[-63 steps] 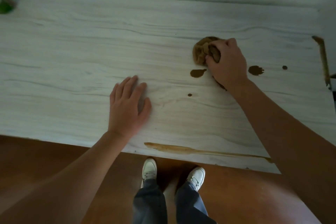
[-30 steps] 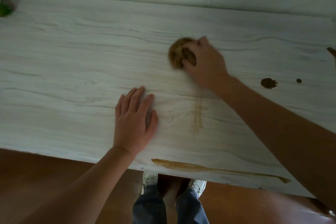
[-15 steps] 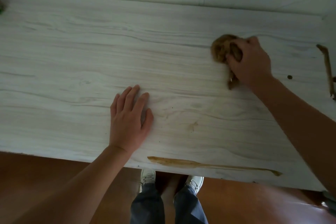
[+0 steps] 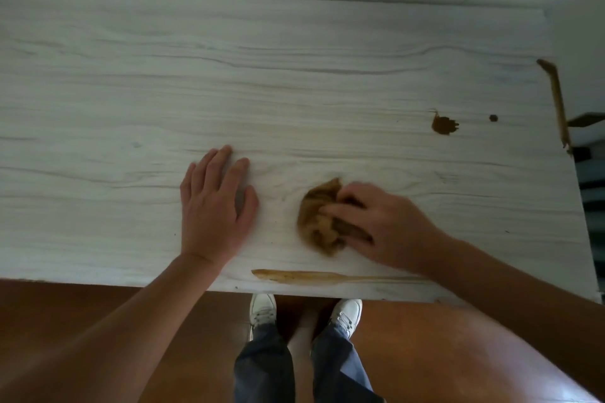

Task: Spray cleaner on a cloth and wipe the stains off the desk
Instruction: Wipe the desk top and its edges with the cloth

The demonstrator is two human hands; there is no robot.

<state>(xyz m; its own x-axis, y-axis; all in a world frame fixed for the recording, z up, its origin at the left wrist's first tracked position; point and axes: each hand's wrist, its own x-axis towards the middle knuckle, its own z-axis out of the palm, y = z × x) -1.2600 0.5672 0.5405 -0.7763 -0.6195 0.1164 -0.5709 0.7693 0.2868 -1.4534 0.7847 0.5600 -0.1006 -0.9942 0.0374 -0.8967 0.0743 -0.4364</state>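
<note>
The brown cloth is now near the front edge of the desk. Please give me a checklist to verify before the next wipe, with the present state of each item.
1. Right hand grips the brown cloth: ok.
2. Cloth pressed on the desk: ok.
3. Left hand flat on the desk, clear of the cloth: ok.
4. Long streak at the front edge removed: not ok, just in front of the cloth.
5. Dark blot and small dot at the far right removed: not ok.
6. Cloth damp enough with cleaner: cannot tell.
</note>
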